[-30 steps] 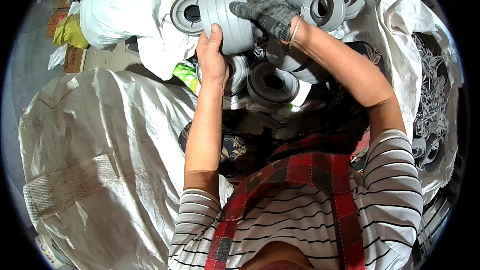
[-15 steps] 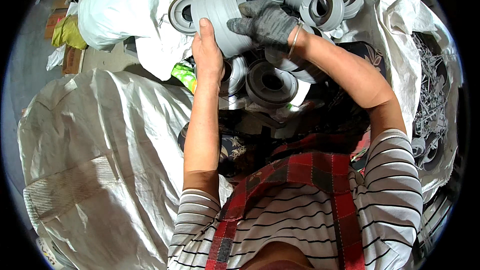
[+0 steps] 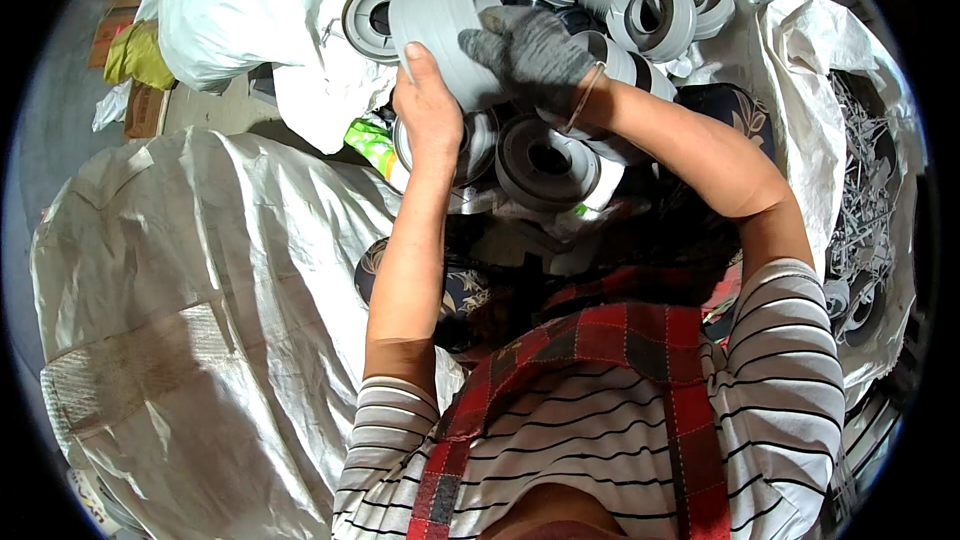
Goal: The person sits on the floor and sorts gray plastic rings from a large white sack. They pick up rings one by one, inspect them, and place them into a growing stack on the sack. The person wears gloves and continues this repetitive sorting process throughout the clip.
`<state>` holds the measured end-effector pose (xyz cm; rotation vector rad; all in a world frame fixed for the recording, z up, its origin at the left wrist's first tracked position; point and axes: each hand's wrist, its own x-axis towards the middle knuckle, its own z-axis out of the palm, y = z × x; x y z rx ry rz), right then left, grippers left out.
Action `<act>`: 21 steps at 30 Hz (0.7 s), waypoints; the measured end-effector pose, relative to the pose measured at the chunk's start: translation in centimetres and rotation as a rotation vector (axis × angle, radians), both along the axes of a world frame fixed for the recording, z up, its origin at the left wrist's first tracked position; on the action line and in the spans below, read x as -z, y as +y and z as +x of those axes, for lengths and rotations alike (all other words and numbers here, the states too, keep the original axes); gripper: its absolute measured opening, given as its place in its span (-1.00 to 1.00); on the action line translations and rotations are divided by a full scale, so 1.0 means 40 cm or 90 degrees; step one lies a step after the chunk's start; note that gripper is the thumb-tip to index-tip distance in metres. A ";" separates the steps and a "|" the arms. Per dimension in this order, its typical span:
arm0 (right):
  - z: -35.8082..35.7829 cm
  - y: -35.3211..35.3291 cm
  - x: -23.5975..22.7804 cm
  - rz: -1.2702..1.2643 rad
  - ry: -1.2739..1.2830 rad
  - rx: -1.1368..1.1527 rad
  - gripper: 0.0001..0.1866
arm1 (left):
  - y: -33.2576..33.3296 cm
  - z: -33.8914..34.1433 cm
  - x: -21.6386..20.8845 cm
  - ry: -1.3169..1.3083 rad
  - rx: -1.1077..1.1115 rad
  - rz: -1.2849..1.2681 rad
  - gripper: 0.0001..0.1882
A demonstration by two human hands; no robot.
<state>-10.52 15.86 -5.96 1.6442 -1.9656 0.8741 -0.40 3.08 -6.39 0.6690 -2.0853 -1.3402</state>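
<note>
A short stack of nested grey plastic rings is tilted between my two hands, above a pile of similar parts. My bare left hand grips its near left side, thumb up along the wall. My right hand, in a dark grey glove, presses on its right side with the fingertips; part of that grip is hidden. Just left of the stack lies a flanged grey ring. Below it sit a round grey part and a darker grey ring with a black middle.
More grey rings are heaped at the far side. A full white sack stands far left, and a large white woven sack spreads on the near left. At right, an open white sack holds thin grey plastic scraps.
Both hands and the ring stack have shifted slightly to the right. The stack's wall now looks smoother, with fewer ridges showing. My right hand has turned a little.
</note>
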 end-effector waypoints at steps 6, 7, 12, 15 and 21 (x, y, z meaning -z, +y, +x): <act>-0.055 0.016 -0.014 -0.034 0.043 0.080 -0.71 | 0.011 0.024 0.008 0.043 0.031 -0.167 -0.41; -0.068 0.020 -0.020 0.038 0.017 0.103 -0.60 | 0.021 0.023 0.007 0.063 0.035 -0.151 -0.42; -0.170 0.045 -0.077 0.051 -0.117 0.248 -0.69 | -0.074 0.058 -0.032 0.168 -0.048 0.374 -0.32; -0.222 0.033 -0.072 -0.076 -0.049 0.350 -0.71 | -0.081 0.080 -0.081 0.246 -0.060 0.253 -0.48; -0.204 -0.207 0.108 0.348 -0.084 0.071 -0.59 | -0.119 0.118 -0.065 0.257 -0.113 0.356 -0.66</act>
